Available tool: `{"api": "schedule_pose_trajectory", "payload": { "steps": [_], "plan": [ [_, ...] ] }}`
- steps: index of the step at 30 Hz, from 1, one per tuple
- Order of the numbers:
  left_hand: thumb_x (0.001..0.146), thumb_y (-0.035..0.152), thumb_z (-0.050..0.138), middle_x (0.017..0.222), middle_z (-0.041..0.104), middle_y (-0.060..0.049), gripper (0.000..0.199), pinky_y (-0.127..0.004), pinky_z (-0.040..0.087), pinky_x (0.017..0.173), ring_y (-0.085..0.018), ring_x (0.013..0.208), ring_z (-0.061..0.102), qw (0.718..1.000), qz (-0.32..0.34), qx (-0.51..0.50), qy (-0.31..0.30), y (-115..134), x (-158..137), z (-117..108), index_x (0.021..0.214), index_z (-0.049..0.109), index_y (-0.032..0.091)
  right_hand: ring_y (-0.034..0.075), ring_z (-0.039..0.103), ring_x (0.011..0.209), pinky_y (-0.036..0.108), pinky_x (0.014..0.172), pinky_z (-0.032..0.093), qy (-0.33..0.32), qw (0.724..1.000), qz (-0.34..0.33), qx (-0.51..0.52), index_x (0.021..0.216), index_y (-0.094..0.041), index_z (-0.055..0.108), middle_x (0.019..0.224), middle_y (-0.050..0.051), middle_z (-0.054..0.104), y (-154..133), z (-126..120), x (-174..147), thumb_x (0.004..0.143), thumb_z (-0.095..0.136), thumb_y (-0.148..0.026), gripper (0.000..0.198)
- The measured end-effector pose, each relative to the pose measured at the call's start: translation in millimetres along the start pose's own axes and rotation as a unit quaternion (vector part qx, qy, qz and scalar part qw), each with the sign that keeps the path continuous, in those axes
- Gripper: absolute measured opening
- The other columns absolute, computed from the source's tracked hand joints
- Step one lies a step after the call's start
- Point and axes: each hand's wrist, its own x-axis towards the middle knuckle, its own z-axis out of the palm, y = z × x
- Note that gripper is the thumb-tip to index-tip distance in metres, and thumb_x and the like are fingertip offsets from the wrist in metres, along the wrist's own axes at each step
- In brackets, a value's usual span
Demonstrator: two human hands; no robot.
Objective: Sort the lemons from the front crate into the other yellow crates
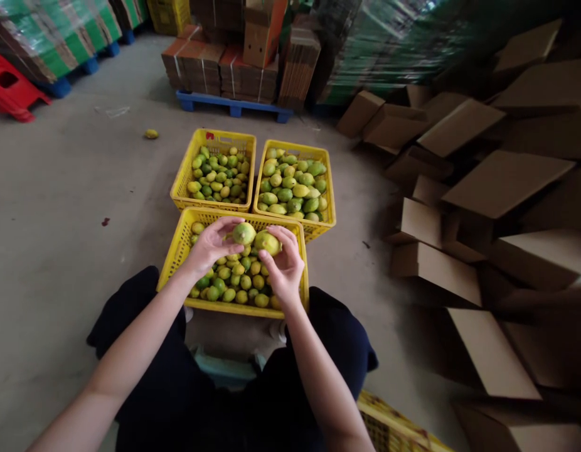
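Observation:
My left hand (218,242) grips a yellow-green lemon (244,233) between thumb and fingers. Another lemon (268,243), a bit yellower, is held in my right hand (287,260). The two fruits are side by side above the near yellow crate (234,307), which holds many small green and yellow lemons (241,281). Behind it stand two more yellow crates: the far left crate (210,204) has small mixed green and yellow fruit, and the far right crate (332,188) has larger lemons (290,182).
Open cardboard boxes (507,182) are heaped along the right side. At the back, flattened cartons (196,66) lie on a blue pallet (234,105). One loose lemon (151,134) lies on the floor, near a red plastic stool (12,88). Another yellow crate (394,427) is at lower right.

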Motion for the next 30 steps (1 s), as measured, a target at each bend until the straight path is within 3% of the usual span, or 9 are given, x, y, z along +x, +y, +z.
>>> {"api": "schedule_pose_trajectory", "payload": {
  "steps": [2, 5, 8, 10, 12, 14, 18, 22, 30],
  "plan": [
    [0.062, 0.023, 0.086, 0.106, 0.072, -0.005, 0.044, -0.029, 0.051, 0.088, -0.021, 0.101, 0.065, 1.0, -0.019, -0.016, 0.009, 2, -2, 0, 0.104, 0.072, 0.02, 0.026, 0.059, 0.115, 0.045, 0.104, 0.047, -0.005, 0.999, 0.04, 0.034, 0.11, -0.028, 0.07, 0.115, 0.006, 0.067, -4, 2, -1, 0.082, 0.071, -0.041, 0.031],
    [0.074, 0.034, 0.071, 0.092, 0.071, -0.006, 0.03, -0.025, 0.05, 0.064, -0.018, 0.077, 0.064, 0.989, -0.117, -0.083, 0.022, -6, -3, 4, 0.099, 0.073, 0.017, 0.021, 0.064, 0.099, 0.034, 0.084, 0.055, 0.005, 0.978, 0.157, 0.139, 0.1, -0.027, 0.073, 0.105, 0.003, 0.07, -7, 7, -3, 0.09, 0.059, -0.046, 0.026],
    [0.08, 0.037, 0.056, 0.069, 0.064, -0.004, 0.029, -0.024, 0.039, 0.045, -0.013, 0.052, 0.052, 0.96, -0.22, -0.162, 0.065, -21, -4, 10, 0.088, 0.071, 0.014, 0.015, 0.061, 0.063, 0.025, 0.046, 0.046, -0.011, 0.914, 0.302, 0.269, 0.09, -0.023, 0.071, 0.083, 0.002, 0.068, -1, 13, -2, 0.086, 0.056, -0.055, 0.036],
    [0.081, 0.035, 0.052, 0.06, 0.058, -0.003, 0.027, -0.024, 0.041, 0.046, -0.013, 0.048, 0.049, 0.931, -0.262, -0.231, 0.106, -30, -4, 15, 0.082, 0.068, 0.013, 0.012, 0.052, 0.048, 0.023, 0.036, 0.036, -0.008, 0.862, 0.372, 0.344, 0.087, -0.02, 0.069, 0.074, 0.001, 0.065, 6, 14, -1, 0.082, 0.057, -0.056, 0.038],
    [0.082, 0.031, 0.05, 0.062, 0.058, -0.004, 0.024, -0.025, 0.05, 0.055, -0.014, 0.055, 0.054, 0.901, -0.273, -0.31, 0.131, -33, -3, 19, 0.081, 0.066, 0.014, 0.011, 0.052, 0.048, 0.023, 0.039, 0.041, 0.037, 0.818, 0.404, 0.408, 0.084, -0.019, 0.068, 0.07, 0.001, 0.065, 12, 15, 1, 0.08, 0.059, -0.049, 0.032],
    [0.082, 0.025, 0.048, 0.072, 0.064, -0.006, 0.021, -0.024, 0.055, 0.067, -0.014, 0.068, 0.062, 0.879, -0.253, -0.374, 0.151, -32, -4, 22, 0.085, 0.066, 0.015, 0.013, 0.059, 0.059, 0.025, 0.053, 0.052, 0.092, 0.773, 0.419, 0.467, 0.082, -0.02, 0.067, 0.073, 0.001, 0.067, 17, 15, 3, 0.079, 0.061, -0.04, 0.021],
    [0.081, 0.017, 0.048, 0.092, 0.072, -0.007, 0.032, -0.024, 0.057, 0.084, -0.015, 0.092, 0.068, 0.868, -0.192, -0.415, 0.193, -27, -6, 25, 0.107, 0.068, 0.015, 0.016, 0.067, 0.081, 0.03, 0.075, 0.058, 0.152, 0.718, 0.429, 0.527, 0.083, -0.021, 0.066, 0.087, 0.002, 0.072, 17, 17, 3, 0.078, 0.062, -0.032, 0.013],
    [0.084, 0.022, 0.05, 0.101, 0.074, -0.008, 0.04, -0.029, 0.057, 0.091, -0.018, 0.104, 0.068, 0.87, -0.163, -0.417, 0.207, -29, -8, 25, 0.12, 0.067, 0.017, 0.016, 0.067, 0.081, 0.029, 0.074, 0.058, 0.167, 0.704, 0.433, 0.537, 0.082, -0.021, 0.065, 0.09, 0.001, 0.073, 17, 21, 0, 0.076, 0.064, -0.032, 0.013],
    [0.081, 0.022, 0.053, 0.105, 0.074, -0.008, 0.035, -0.031, 0.056, 0.094, -0.02, 0.107, 0.068, 0.873, -0.155, -0.417, 0.202, -37, -8, 23, 0.11, 0.071, 0.017, 0.016, 0.067, 0.079, 0.03, 0.068, 0.058, 0.152, 0.735, 0.412, 0.517, 0.08, -0.022, 0.064, 0.088, 0.0, 0.073, 21, 23, -2, 0.074, 0.066, -0.031, 0.011]
  ]
}}
